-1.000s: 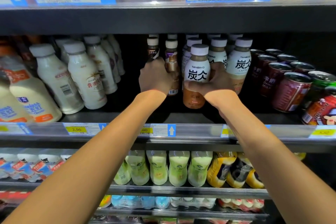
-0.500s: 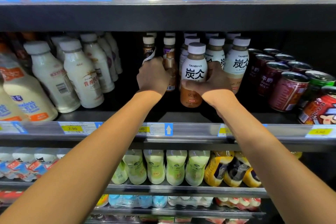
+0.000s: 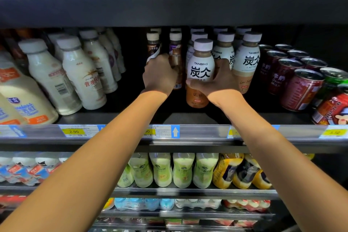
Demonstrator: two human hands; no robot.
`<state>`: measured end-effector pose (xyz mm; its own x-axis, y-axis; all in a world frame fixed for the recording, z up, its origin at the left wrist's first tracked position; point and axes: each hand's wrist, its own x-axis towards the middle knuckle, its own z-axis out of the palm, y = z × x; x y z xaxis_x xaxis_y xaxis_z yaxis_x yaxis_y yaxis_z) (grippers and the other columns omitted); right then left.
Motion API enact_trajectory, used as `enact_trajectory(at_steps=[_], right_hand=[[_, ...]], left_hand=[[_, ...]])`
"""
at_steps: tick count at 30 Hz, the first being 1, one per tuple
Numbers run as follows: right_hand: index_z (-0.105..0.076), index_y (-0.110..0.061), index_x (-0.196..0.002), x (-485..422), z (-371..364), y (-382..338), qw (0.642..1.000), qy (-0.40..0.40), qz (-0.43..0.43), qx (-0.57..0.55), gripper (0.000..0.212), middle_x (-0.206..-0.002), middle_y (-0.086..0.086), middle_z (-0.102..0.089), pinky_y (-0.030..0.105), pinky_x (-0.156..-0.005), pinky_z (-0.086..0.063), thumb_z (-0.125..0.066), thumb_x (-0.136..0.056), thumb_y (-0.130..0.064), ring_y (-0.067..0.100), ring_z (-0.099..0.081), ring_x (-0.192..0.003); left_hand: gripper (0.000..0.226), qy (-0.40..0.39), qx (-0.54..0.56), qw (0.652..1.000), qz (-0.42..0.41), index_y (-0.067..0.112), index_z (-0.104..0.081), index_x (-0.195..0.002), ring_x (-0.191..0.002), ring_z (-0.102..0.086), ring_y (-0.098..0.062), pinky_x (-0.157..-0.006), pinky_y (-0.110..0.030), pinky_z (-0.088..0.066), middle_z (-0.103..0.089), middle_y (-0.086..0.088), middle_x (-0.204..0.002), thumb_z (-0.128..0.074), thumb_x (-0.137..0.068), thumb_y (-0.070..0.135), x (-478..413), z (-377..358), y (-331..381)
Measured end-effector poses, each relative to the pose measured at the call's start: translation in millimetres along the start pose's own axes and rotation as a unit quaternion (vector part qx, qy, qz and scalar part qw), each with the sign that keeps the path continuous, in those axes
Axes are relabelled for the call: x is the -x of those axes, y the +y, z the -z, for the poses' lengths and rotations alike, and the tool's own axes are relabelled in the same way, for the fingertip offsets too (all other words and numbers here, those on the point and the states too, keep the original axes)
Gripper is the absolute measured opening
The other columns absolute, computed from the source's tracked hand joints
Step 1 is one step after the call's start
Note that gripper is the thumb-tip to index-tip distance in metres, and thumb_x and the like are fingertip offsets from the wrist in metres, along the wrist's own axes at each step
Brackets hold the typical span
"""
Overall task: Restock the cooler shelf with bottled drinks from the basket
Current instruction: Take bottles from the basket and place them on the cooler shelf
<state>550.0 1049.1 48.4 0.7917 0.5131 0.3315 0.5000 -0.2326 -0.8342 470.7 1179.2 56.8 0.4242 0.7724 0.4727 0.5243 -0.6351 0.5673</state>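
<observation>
Head view, and the cooler shelf [image 3: 188, 118] fills the frame, a dark ledge with a clear price strip along its front edge. Both bare arms reach up and in over that strip.

Biggest on the shelf, at its far left end, stand the cream milk bottles [image 3: 82, 75], leaning a little in rows. At its far right end, the dark red cans [image 3: 299, 90] sit packed together, with a green can [image 3: 333, 81] just beside them.

Mid-shelf, the right hand [image 3: 220, 83] is wrapped around the front Tanbing latte bottle [image 3: 200, 73], thumb across the label's lower edge, fingers round the far side. That bottle stands upright at the head of its row, set back from the shelf's front edge, more Tanbing bottles [image 3: 246, 66] touching behind and to its right.

Left of it, the left hand [image 3: 160, 77] is curled closed around a slim brown bottle [image 3: 153, 47]; only the cap and neck show above the knuckles. A second slim bottle [image 3: 176, 56] stands between that hand and the latte, touching the hand's knuckles.

Below the shelf, pale green bottles [image 3: 171, 171] line the next level down, yellow ones [image 3: 233, 171] just right of them.

On the strip, a yellow 2.90 tag [image 3: 73, 131] sits under the milk.
</observation>
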Motion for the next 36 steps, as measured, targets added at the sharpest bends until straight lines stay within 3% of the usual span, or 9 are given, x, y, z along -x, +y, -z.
enact_trajectory(at_steps=[7,11,14,21,24,28,31,33,36], right_hand=[[-0.051,-0.015,-0.124,7,12,-12,0.998,-0.021,-0.011,0.051,0.072,-0.115,-0.002,-0.062,0.025,-0.083,-0.044,-0.084,-0.070,-0.049,0.016,-0.058,-0.102],[-0.064,-0.015,-0.108,21,35,-21,0.983,-0.058,0.002,0.177,0.043,-0.111,0.002,-0.066,0.025,-0.081,-0.038,-0.062,-0.089,-0.053,0.025,-0.059,-0.106],[-0.046,-0.013,-0.065,56,63,-30,0.954,-0.065,0.036,0.291,0.041,-0.071,0.003,-0.051,0.032,-0.063,-0.035,-0.048,-0.098,-0.036,0.027,-0.049,-0.075],[-0.039,-0.024,-0.071,142,127,-28,0.858,0.013,0.042,0.512,0.036,-0.076,-0.004,-0.051,0.043,-0.074,-0.033,-0.032,-0.104,-0.037,0.028,-0.052,-0.078],[-0.040,-0.025,-0.067,189,160,-13,0.816,0.038,-0.005,0.577,0.031,-0.068,0.001,-0.061,0.038,-0.064,-0.032,-0.056,-0.094,-0.029,0.031,-0.061,-0.065],[-0.035,-0.024,-0.070,250,212,22,0.799,0.053,-0.121,0.586,0.038,-0.080,-0.001,-0.062,0.037,-0.066,-0.028,-0.024,-0.103,-0.039,0.031,-0.064,-0.082],[-0.045,-0.021,-0.062,295,241,58,0.763,0.071,-0.206,0.608,0.041,-0.064,0.001,-0.061,0.035,-0.060,-0.030,-0.032,-0.097,-0.037,0.029,-0.063,-0.063],[-0.052,-0.020,-0.055,326,257,87,0.733,0.079,-0.260,0.624,0.041,-0.054,0.003,-0.060,0.032,-0.055,-0.028,-0.040,-0.091,-0.037,0.028,-0.061,-0.052],[-0.051,-0.020,-0.058,367,279,126,0.738,0.080,-0.336,0.579,0.036,-0.060,0.006,-0.064,0.035,-0.056,-0.040,-0.044,-0.090,-0.035,0.032,-0.065,-0.059]], left_hand=[[0.024,-0.041,0.036,0.998,-0.019,0.014,-0.065,-0.079,-0.072,-0.068,-0.035,-0.071,-0.040,-0.060,-0.068,-0.014,-0.083,-0.047,-0.089,0.027,12,26,5],[0.022,-0.098,-0.056,0.989,-0.094,0.023,-0.064,-0.081,-0.072,-0.066,-0.030,-0.073,-0.034,-0.056,-0.066,-0.005,-0.081,-0.047,-0.090,0.034,37,56,19],[0.026,-0.108,-0.070,0.972,-0.196,0.021,-0.056,-0.075,-0.073,-0.055,-0.024,-0.067,-0.033,-0.047,-0.059,0.001,-0.076,-0.048,-0.093,0.037,69,78,33],[0.037,-0.144,-0.076,0.919,-0.359,0.023,-0.060,-0.078,-0.068,-0.057,-0.027,-0.060,-0.035,-0.046,-0.060,0.002,-0.070,-0.040,-0.097,0.048,138,74,75],[0.030,-0.098,-0.066,0.876,-0.468,0.014,-0.053,-0.057,-0.046,-0.030,-0.023,-0.046,-0.027,-0.025,-0.041,-0.007,-0.048,-0.056,-0.083,0.028,177,59,99],[0.029,-0.132,-0.026,0.802,-0.582,0.009,-0.052,-0.050,-0.033,-0.046,-0.030,-0.042,-0.024,-0.032,-0.043,-0.013,-0.042,-0.080,-0.058,0.007,233,23,132],[0.031,-0.239,-0.040,0.770,-0.591,0.010,-0.055,-0.051,-0.034,-0.051,-0.032,-0.038,-0.028,-0.037,-0.049,-0.011,-0.042,-0.086,-0.054,0.012,279,-12,160],[0.018,-0.288,-0.074,0.727,-0.619,0.013,-0.057,-0.058,-0.042,-0.057,-0.031,-0.042,-0.028,-0.035,-0.054,-0.008,-0.051,-0.064,-0.072,0.021,312,-33,180],[0.031,-0.326,-0.097,0.658,-0.672,0.018,-0.055,-0.090,-0.089,-0.064,-0.031,-0.064,-0.034,-0.039,-0.062,-0.006,-0.094,-0.025,-0.090,0.019,368,-74,207]])
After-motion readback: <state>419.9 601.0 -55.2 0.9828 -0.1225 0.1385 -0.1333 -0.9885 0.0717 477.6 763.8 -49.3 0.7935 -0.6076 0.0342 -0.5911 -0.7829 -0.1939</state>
